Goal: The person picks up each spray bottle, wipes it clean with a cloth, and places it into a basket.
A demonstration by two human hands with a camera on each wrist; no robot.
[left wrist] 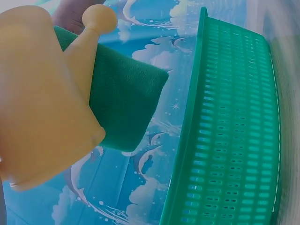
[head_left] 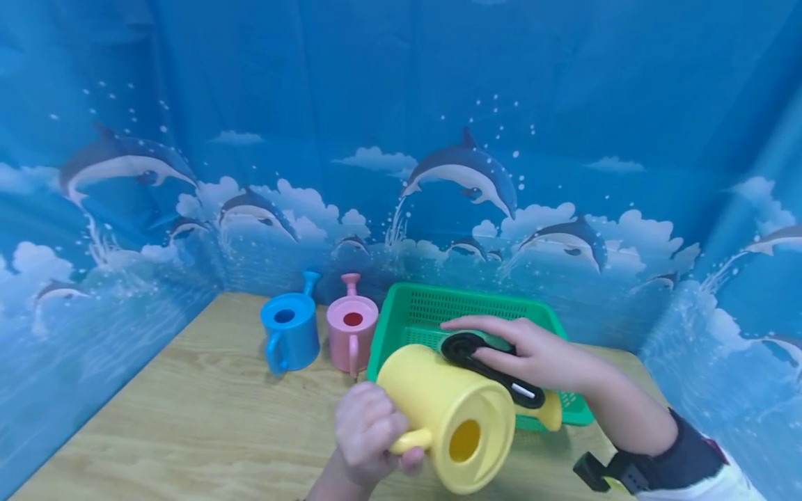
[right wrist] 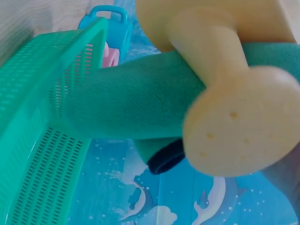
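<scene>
My left grip (head_left: 371,430) is curled round the handle (head_left: 412,441) of the yellow watering can (head_left: 432,390), raised above the wood-grained counter (head_left: 207,410) by the green basket (head_left: 385,323); my right grip (head_left: 535,353) holds a green cloth (left wrist: 126,98). Dolphin-printed blue sheeting (head_left: 363,76) walls the back and sides.

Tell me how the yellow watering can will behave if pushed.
The yellow watering can is probably light for its size, as its opening shows a hollow body. Its smooth wall may be slippery. On its side, the protruding spout and handle would likely limit rolling.
</scene>
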